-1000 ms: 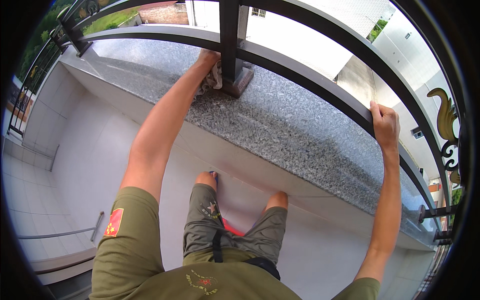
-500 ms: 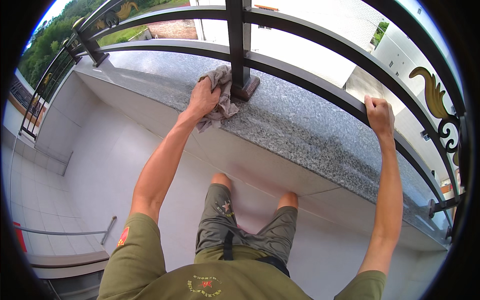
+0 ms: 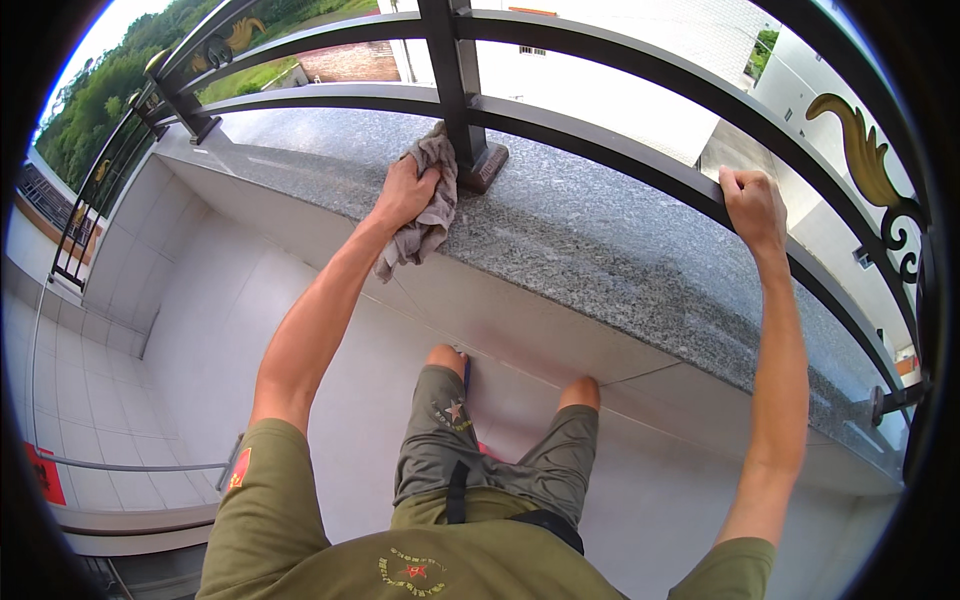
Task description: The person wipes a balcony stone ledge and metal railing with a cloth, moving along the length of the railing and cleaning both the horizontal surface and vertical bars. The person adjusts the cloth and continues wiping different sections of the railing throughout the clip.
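My left hand (image 3: 406, 192) is closed on a crumpled greyish cloth (image 3: 432, 205), pressing it against the granite ledge (image 3: 560, 255) just left of a dark railing post (image 3: 458, 100). Part of the cloth hangs over the ledge's near edge. The post's square base (image 3: 485, 168) stands on the stone, right beside the cloth. Farther right, my right hand (image 3: 755, 208) is wrapped round the lower rail (image 3: 620, 160) of the dark metal railing. The fingers on the rail's far side are hidden.
White tiled wall faces the floor (image 3: 250, 330) below the ledge. A gold leaf ornament (image 3: 850, 140) decorates the railing at right. Beyond the railing are a white building (image 3: 620, 70) and green trees (image 3: 110, 80). A thin metal bar (image 3: 130, 465) crosses at lower left.
The view has shifted slightly. The cloth has bunched differently, with its lower end now hanging further over the ledge edge on the left. My right hand keeps its grip on the rail.
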`<state>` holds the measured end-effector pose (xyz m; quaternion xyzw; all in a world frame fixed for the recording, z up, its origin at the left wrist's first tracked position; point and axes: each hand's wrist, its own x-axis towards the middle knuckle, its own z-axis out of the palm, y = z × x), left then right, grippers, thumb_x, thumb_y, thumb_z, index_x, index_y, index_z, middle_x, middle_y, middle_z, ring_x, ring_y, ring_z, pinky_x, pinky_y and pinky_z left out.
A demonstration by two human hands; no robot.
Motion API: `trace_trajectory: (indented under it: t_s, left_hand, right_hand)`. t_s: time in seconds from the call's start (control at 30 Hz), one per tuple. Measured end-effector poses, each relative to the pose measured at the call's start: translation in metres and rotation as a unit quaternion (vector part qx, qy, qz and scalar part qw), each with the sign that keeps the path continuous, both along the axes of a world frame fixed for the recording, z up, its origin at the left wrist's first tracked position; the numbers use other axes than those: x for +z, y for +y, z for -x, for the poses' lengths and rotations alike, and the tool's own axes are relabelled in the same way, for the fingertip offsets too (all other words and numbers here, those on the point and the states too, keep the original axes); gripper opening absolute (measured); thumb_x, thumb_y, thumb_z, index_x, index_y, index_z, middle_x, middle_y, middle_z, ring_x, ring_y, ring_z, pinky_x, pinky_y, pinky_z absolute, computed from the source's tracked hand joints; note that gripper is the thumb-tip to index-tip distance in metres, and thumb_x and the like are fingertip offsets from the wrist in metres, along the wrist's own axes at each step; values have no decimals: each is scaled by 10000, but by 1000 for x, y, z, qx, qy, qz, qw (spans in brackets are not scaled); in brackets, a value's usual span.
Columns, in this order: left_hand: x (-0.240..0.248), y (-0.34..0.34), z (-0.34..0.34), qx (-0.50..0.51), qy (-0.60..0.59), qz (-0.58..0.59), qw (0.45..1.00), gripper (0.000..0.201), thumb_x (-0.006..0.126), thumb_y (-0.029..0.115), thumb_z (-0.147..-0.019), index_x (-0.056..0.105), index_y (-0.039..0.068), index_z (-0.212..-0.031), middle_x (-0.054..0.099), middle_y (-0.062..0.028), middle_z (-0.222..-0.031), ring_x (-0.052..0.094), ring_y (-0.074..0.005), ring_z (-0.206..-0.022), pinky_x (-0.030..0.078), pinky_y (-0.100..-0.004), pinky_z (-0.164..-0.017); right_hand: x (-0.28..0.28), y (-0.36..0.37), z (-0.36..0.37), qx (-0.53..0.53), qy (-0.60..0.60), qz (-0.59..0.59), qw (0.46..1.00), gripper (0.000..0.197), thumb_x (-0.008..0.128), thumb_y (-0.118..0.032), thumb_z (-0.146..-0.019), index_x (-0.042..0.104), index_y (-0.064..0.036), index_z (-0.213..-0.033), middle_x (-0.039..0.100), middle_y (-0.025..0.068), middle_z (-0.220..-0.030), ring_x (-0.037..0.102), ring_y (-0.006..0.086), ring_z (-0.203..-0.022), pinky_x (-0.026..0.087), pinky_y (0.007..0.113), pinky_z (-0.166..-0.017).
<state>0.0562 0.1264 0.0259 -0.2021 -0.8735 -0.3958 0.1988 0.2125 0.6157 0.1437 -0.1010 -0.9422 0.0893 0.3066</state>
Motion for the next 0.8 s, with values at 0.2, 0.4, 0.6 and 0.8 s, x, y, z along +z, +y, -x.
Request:
trace_trajectory:
  t_s: [0.2,0.4,0.6,0.8]
  left_hand:
    - [1,14,43,145,-64,54,986,460,607,291,-971,718,-90,-1203,723,-347,-1231,669,-520,-1202,516,-552,-1057]
    - [-4,13,-46,127,-46,84,987,455,675,304,-959,721,-45,-1247,737,-313,-1212,695,-506,-1148,528,-534,-1038]
    - [55,42,-107,-60,44,-82,994,375,693,43,-933,709,-31,-1300,769,-200,-1223,745,-295,-1109,563,-413,-1000]
    - [101,133,-49,-6,264,147,953,285,697,215,-963,737,-53,-1049,742,-243,-980,672,-439,-1064,498,-546,-997]
  right_hand:
    - [2,5,1,-25,-8,9,1000,427,630,-350,-972,807,-27,-757,738,226,-737,770,391,-729,612,485,-726]
    - [-1,3,-1,-24,32,14,999,400,630,-290,-932,739,-38,-640,697,197,-637,745,371,-642,607,462,-682]
    - [5,-3,-7,-34,7,26,999,410,635,-296,-938,731,-49,-625,682,184,-613,727,367,-612,597,454,-663]
    - [3,-8,-5,-15,18,25,999,419,646,-306,-960,741,-61,-633,685,174,-614,731,365,-623,595,454,-665]
